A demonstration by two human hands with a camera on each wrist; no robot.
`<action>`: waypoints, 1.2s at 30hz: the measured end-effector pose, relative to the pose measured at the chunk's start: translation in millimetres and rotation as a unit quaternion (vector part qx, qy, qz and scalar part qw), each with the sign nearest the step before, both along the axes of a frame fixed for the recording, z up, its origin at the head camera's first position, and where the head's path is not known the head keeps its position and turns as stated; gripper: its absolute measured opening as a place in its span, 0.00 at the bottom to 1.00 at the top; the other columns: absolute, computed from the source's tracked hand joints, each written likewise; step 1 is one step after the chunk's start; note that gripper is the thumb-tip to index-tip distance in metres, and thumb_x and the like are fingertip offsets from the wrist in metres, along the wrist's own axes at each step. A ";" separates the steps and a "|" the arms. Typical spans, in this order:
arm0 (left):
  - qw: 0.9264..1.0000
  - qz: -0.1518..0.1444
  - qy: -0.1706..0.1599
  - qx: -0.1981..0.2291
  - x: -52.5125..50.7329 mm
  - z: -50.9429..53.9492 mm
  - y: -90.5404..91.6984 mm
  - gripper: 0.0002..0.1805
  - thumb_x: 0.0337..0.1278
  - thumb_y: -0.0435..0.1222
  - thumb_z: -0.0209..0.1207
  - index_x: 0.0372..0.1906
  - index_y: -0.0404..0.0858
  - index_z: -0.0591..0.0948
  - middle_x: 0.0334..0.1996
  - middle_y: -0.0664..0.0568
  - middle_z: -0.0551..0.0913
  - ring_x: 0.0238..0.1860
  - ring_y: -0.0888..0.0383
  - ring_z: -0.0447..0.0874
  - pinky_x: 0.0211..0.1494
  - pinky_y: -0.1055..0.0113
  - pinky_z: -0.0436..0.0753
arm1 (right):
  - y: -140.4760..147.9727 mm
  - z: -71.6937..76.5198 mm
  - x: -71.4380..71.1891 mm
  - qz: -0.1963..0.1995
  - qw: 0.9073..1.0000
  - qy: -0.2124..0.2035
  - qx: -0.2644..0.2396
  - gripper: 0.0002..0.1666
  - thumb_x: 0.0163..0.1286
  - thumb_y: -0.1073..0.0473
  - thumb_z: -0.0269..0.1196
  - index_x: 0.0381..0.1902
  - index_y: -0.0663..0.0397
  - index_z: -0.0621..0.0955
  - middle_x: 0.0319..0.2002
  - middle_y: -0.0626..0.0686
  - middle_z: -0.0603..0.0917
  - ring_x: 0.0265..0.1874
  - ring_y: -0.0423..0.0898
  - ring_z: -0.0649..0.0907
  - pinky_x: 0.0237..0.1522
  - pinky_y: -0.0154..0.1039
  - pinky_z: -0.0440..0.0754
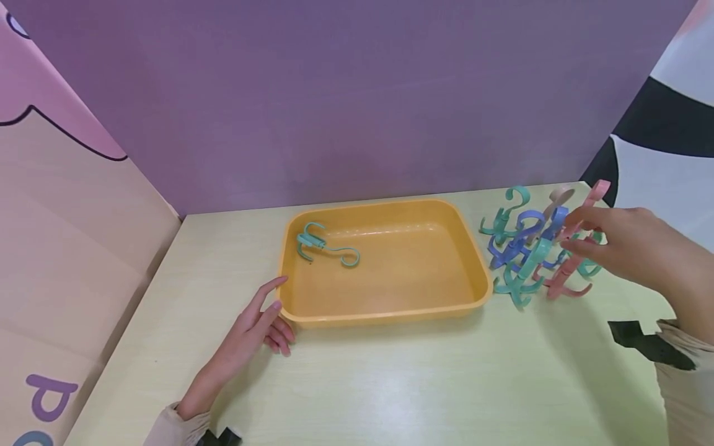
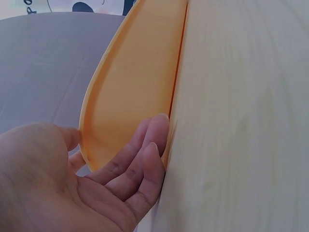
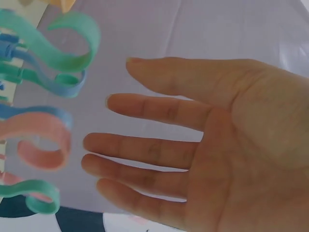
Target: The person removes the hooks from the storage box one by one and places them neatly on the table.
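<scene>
A yellow plastic tray (image 1: pixel 385 279) sits mid-table, one teal claw hook (image 1: pixel 311 240) lying inside at its left. My left hand (image 1: pixel 245 331) touches the tray's front left corner with index finger and thumb at the rim. In the left wrist view, its other fingers, loosely bent, lie against the tray's outer wall (image 2: pixel 130 63). To the right of the tray stands a cluster of plastic hooks in teal (image 1: pixel 515 285), blue (image 1: pixel 510 248) and pink (image 1: pixel 563 279). My right hand (image 1: pixel 630 248) is beside them; the right wrist view shows its fingers straight and spread, apart from the hooks (image 3: pixel 43 135).
The pale wooden table (image 1: pixel 390 390) runs up to a purple panel (image 1: pixel 357 111) at the back. A printed pale panel (image 1: pixel 67 248) stands along the left side. Black and white patterned cloth (image 1: pixel 664 148) hangs at the right. Black tape (image 1: pixel 649 347) is on the right sleeve.
</scene>
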State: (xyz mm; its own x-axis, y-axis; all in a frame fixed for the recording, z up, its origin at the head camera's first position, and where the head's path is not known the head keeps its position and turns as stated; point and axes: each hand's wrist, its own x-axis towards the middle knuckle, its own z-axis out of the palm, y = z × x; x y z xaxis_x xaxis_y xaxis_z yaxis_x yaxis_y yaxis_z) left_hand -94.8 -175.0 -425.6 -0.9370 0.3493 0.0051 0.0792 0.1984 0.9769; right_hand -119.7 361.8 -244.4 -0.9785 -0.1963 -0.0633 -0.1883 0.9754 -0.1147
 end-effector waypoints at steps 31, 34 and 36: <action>1.000 -0.001 -0.002 0.016 3.5 -1.1 1.0 0.28 0.81 0.47 0.41 0.78 0.54 0.52 0.29 0.37 0.84 0.24 0.41 0.86 0.29 0.56 0.86 | -162.3 -29.1 -9.4 0.225 0.959 0.152 -0.081 0.22 0.67 0.64 0.67 0.59 0.57 0.79 0.47 0.58 0.85 0.46 0.57 0.82 0.44 0.53 0.84; 1.000 -0.003 -0.003 0.017 4.2 -0.2 3.1 0.27 0.81 0.47 0.41 0.78 0.55 0.53 0.29 0.36 0.84 0.24 0.41 0.86 0.29 0.56 0.86 | -177.3 -33.8 -13.6 0.229 0.960 0.138 -0.088 0.21 0.68 0.63 0.66 0.59 0.56 0.79 0.48 0.58 0.85 0.50 0.58 0.82 0.48 0.53 0.82; 1.000 -0.004 -0.003 0.017 4.8 0.4 4.2 0.26 0.81 0.47 0.41 0.77 0.58 0.54 0.29 0.36 0.85 0.24 0.41 0.86 0.29 0.56 0.86 | -188.0 -36.8 -16.9 0.234 0.960 0.129 -0.088 0.21 0.69 0.62 0.66 0.59 0.55 0.79 0.48 0.57 0.85 0.51 0.57 0.81 0.49 0.53 0.82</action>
